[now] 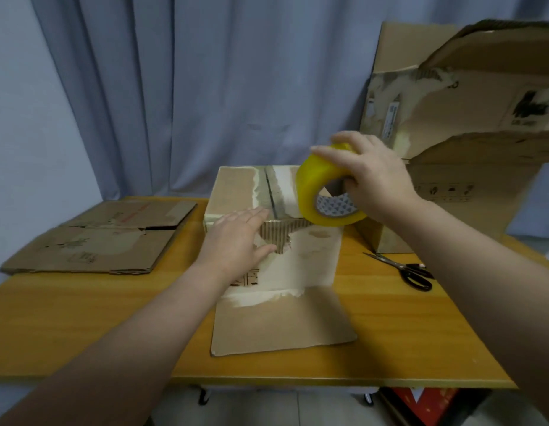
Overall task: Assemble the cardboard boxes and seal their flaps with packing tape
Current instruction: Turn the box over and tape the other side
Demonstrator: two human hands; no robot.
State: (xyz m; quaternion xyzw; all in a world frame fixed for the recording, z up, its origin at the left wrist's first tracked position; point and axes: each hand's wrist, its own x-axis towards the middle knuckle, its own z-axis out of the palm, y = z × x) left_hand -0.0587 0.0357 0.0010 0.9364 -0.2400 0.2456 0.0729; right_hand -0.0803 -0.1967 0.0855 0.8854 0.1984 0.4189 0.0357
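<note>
Head view. The left hand (pixel 239 238) is laid flat and open on the top front edge of the cardboard box (pixel 261 192), holding nothing; the box seam lies just beyond its fingertips. The right hand (pixel 371 176) is closed around the yellow tape roll (pixel 322 192), held just above the box's near right corner. The tape may be laid off the seam, or the flaps may spring apart, should the flat hand slip. Scissors (pixel 405 270) lie on the tabletop (pixel 82 318), below the right-hand grip.
</note>
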